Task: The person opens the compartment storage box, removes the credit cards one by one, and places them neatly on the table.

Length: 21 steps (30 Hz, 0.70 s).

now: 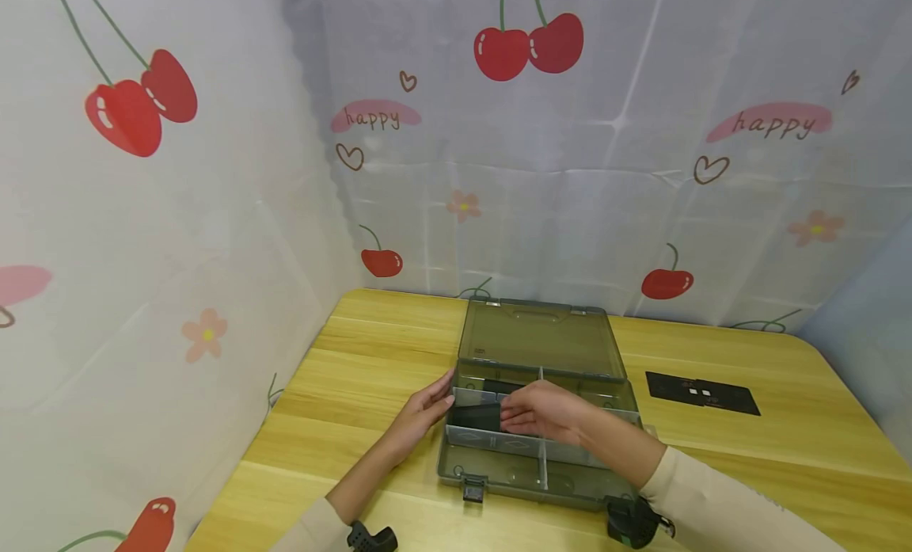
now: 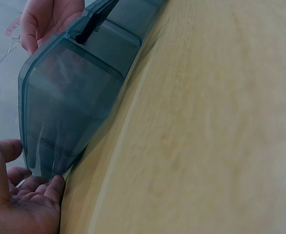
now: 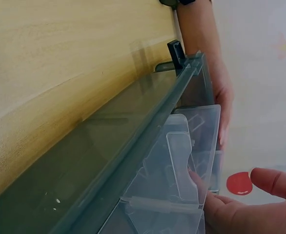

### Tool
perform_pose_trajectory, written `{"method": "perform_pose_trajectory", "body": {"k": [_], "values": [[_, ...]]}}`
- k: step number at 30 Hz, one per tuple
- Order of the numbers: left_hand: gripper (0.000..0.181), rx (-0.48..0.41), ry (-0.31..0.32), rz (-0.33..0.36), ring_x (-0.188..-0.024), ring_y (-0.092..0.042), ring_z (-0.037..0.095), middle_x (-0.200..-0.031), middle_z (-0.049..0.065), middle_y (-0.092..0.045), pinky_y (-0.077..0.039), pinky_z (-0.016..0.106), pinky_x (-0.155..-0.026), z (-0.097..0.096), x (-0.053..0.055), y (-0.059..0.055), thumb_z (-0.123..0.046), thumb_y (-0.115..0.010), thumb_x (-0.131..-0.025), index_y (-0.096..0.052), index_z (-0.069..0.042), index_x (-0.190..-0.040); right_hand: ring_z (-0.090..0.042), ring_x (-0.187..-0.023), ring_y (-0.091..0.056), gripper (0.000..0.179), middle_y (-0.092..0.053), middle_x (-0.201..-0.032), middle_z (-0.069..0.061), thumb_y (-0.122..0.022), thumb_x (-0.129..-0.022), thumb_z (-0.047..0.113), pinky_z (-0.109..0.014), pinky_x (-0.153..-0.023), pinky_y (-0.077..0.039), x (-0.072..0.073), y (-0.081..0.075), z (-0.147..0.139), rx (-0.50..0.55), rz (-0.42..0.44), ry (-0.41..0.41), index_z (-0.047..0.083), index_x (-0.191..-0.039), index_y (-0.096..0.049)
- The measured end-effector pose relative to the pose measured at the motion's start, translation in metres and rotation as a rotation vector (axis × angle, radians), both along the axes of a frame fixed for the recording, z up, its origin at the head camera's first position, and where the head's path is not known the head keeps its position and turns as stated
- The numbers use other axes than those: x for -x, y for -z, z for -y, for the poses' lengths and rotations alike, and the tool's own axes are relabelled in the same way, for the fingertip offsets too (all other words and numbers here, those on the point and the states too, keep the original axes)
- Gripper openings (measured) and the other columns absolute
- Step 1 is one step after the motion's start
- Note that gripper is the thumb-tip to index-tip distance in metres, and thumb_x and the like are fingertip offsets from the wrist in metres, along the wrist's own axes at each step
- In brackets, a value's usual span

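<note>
A smoky see-through organizer box [image 1: 492,477] lies with its lid [image 1: 537,338] folded back. My left hand [image 1: 416,417] rests against the box's left side; in the left wrist view its thumb and fingers touch the corner. My right hand [image 1: 549,409] reaches into a left compartment. Its fingertips are at the right end of a flat black piece [image 1: 476,417] there. In the right wrist view, the right hand [image 3: 253,212] has its thumb spread apart from the fingers, which are partly hidden by a clear divider [image 3: 182,168]. Another dark piece [image 1: 502,386] lies in the compartment behind.
Two overlapping black cards [image 1: 673,386] lie on the wooden table [image 1: 385,354] right of the box. A latch [image 1: 473,489] hangs from the front of the box. Behind and to the left hangs a white curtain [image 1: 570,219] printed with cherries.
</note>
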<state>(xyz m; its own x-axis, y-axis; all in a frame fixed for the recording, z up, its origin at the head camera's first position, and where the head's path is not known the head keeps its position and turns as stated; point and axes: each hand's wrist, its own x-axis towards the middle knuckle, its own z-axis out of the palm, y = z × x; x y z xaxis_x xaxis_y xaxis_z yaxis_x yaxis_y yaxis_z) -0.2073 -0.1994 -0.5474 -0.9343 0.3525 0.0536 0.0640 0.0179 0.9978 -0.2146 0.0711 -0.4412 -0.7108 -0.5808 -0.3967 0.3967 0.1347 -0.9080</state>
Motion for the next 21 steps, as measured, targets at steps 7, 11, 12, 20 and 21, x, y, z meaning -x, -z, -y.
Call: {"method": "perform_pose_trajectory", "body": {"k": [7,11,12,20,21], "values": [[0.062,0.0,0.004,-0.008,-0.152,-0.023,0.029,-0.166,0.011,-0.021,-0.03,0.043,-0.119,0.0,0.0,-0.001,-0.024,-0.053,-0.108,-0.025,-0.008,-0.161,-0.033,-0.105,-0.069,0.043,-0.066,-0.113,-0.027,-0.049,-0.105,0.006,-0.041,-0.096,-0.057,0.001,-0.002,0.003,-0.057,-0.129,-0.045,-0.023,-0.135,-0.047],[0.062,0.002,0.006,-0.008,-0.152,-0.023,0.029,-0.166,0.01,-0.02,-0.031,0.043,-0.119,-0.001,0.0,-0.001,-0.024,-0.052,-0.108,-0.025,-0.008,-0.161,-0.035,-0.104,-0.07,0.041,-0.068,-0.111,-0.027,-0.049,-0.105,0.005,-0.041,-0.093,-0.059,0.002,-0.002,0.005,-0.07,-0.156,-0.05,-0.021,-0.136,-0.047],[0.062,0.005,0.005,-0.008,-0.152,-0.023,0.029,-0.166,0.01,-0.021,-0.031,0.043,-0.119,-0.001,0.0,-0.001,-0.024,-0.052,-0.108,-0.025,-0.008,-0.161,-0.035,-0.103,-0.07,0.04,-0.068,-0.11,-0.027,-0.049,-0.105,0.005,-0.041,-0.091,-0.059,0.003,-0.002,0.006,-0.075,-0.16,-0.047,-0.021,-0.136,-0.048],[0.062,0.021,-0.008,-0.007,-0.151,-0.023,0.032,-0.166,0.013,-0.022,-0.032,0.044,-0.118,-0.001,0.0,0.001,-0.025,-0.053,-0.108,-0.025,-0.009,-0.161,-0.033,-0.093,-0.074,0.034,-0.071,-0.107,-0.028,-0.057,-0.101,0.003,-0.04,-0.082,-0.063,0.005,0.001,0.015,-0.115,-0.207,0.0,-0.018,-0.129,-0.056],[0.062,0.02,-0.009,-0.007,-0.151,-0.023,0.032,-0.166,0.014,-0.022,-0.032,0.044,-0.118,-0.001,0.0,0.002,-0.025,-0.053,-0.108,-0.026,-0.009,-0.161,-0.033,-0.092,-0.074,0.034,-0.071,-0.106,-0.029,-0.058,-0.1,0.003,-0.04,-0.081,-0.063,0.006,0.001,0.016,-0.119,-0.215,0.003,-0.018,-0.128,-0.057]]}}
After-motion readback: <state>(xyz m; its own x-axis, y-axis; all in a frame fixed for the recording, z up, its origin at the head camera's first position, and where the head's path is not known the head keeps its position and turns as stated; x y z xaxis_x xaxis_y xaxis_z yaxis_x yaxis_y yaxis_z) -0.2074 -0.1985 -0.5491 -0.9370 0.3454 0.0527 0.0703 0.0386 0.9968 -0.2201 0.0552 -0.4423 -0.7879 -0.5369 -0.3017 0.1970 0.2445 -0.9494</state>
